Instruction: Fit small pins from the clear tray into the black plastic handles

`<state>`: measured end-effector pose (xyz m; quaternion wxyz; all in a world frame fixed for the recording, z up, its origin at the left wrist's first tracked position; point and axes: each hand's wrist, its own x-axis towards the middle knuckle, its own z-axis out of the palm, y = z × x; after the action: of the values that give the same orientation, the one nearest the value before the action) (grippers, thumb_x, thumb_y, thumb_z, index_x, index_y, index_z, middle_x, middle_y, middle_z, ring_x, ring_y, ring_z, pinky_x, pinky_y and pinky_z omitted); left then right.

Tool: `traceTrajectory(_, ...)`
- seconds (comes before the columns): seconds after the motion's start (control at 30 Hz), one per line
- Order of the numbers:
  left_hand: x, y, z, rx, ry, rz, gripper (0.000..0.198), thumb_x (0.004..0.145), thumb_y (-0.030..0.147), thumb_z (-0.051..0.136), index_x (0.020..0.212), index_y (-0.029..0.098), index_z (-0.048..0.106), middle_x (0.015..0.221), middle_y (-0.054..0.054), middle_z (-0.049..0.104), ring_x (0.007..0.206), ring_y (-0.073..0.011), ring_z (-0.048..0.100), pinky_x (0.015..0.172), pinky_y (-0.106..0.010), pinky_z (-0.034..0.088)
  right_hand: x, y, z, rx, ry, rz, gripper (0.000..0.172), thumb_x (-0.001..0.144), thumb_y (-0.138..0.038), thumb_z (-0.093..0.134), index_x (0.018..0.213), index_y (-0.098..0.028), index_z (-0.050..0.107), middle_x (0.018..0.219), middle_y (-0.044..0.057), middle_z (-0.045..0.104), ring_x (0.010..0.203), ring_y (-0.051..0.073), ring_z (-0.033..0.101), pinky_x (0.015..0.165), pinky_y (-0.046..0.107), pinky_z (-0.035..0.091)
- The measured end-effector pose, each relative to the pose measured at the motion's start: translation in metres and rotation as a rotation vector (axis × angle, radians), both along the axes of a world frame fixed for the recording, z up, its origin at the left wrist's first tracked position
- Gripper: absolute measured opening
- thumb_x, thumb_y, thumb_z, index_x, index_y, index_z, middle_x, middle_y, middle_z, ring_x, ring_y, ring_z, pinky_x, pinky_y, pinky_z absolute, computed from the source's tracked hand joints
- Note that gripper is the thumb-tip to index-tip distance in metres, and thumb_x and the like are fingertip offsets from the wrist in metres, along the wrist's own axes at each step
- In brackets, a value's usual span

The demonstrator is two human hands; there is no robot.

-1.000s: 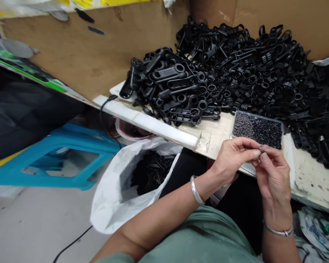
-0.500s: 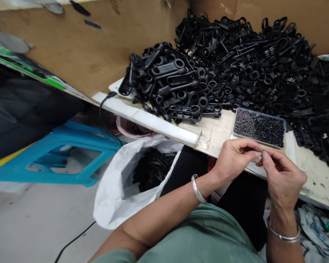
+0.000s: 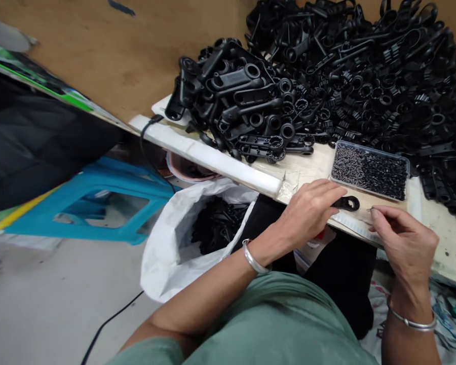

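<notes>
My left hand (image 3: 311, 209) is at the table edge, its fingers and thumb closed on a black plastic arm with a toothed ring end (image 3: 350, 204). The rest of that arm is hidden under the hand. To its right, my right hand (image 3: 406, 241) pinches a tiny metallic piece (image 3: 370, 209) between thumb and forefinger, too small to name. A gap separates the piece from the ring end. Just behind both hands lies a clear shallow box (image 3: 369, 195) with small brownish pieces in its left part and small black ones in its right.
A large heap of black plastic parts (image 3: 247, 96) covers the back of the table. White foam (image 3: 213, 157) lines the left edge. Below stand a white sack (image 3: 163, 253) with black parts inside and a blue stool (image 3: 137, 190). A cable (image 3: 112, 319) runs over the floor.
My hands were together at the fingertips and have come apart. The left now holds the black plastic arm; the right has moved slightly right with the tiny piece. The view has tilted down.
</notes>
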<state>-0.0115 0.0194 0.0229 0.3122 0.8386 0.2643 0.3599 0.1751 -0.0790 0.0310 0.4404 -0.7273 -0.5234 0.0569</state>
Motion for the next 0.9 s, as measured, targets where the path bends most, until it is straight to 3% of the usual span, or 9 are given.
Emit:
traceTrajectory(0.17, 0.003, -0.005, -0.017, -0.014, 0.073, 0.015, 0.022, 0.087, 0.008, 0.064, 0.106, 0.017, 0.068, 0.100, -0.008, 0.075, 0.098, -0.0236, 0.068, 0.089, -0.037, 0.053, 0.000, 0.001, -0.002, 0.008, -0.168, 0.096, 0.011, 0.089, -0.031, 0.068, 0.084, -0.024, 0.075, 0.081, 0.001, 0.076, 0.067, 0.015, 0.069, 0.069, 0.030, 0.056)
traceTrajectory(0.47, 0.002, -0.011, -0.019, -0.065, -0.015, 0.035, 0.020, 0.088, 0.009, 0.065, 0.105, 0.017, 0.069, 0.100, -0.007, 0.076, 0.095, -0.0231, 0.068, 0.087, -0.034, 0.051, -0.002, 0.006, 0.003, -0.001, -0.356, 0.241, 0.010, 0.092, -0.024, 0.064, 0.087, -0.024, 0.073, 0.083, 0.001, 0.075, 0.074, 0.017, 0.071, 0.074, 0.031, 0.057)
traceTrajectory(0.73, 0.002, -0.011, -0.021, -0.004, 0.021, 0.066, 0.018, 0.089, 0.010, 0.066, 0.106, 0.017, 0.069, 0.101, -0.005, 0.076, 0.095, -0.0200, 0.069, 0.087, -0.031, 0.054, -0.007, 0.015, 0.005, 0.029, -0.534, 0.351, 0.007, 0.092, -0.018, 0.063, 0.089, -0.020, 0.069, 0.083, 0.001, 0.075, 0.073, 0.014, 0.071, 0.072, 0.026, 0.058)
traceTrajectory(0.9, 0.003, -0.011, -0.023, 0.067, -0.004, 0.091, 0.015, 0.088, 0.010, 0.069, 0.102, 0.015, 0.069, 0.097, -0.003, 0.077, 0.091, -0.0181, 0.070, 0.084, -0.029, 0.056, -0.004, 0.016, 0.010, 0.037, -0.534, 0.319, 0.005, 0.092, -0.017, 0.065, 0.089, -0.019, 0.069, 0.085, 0.003, 0.076, 0.075, 0.015, 0.072, 0.075, 0.026, 0.058)
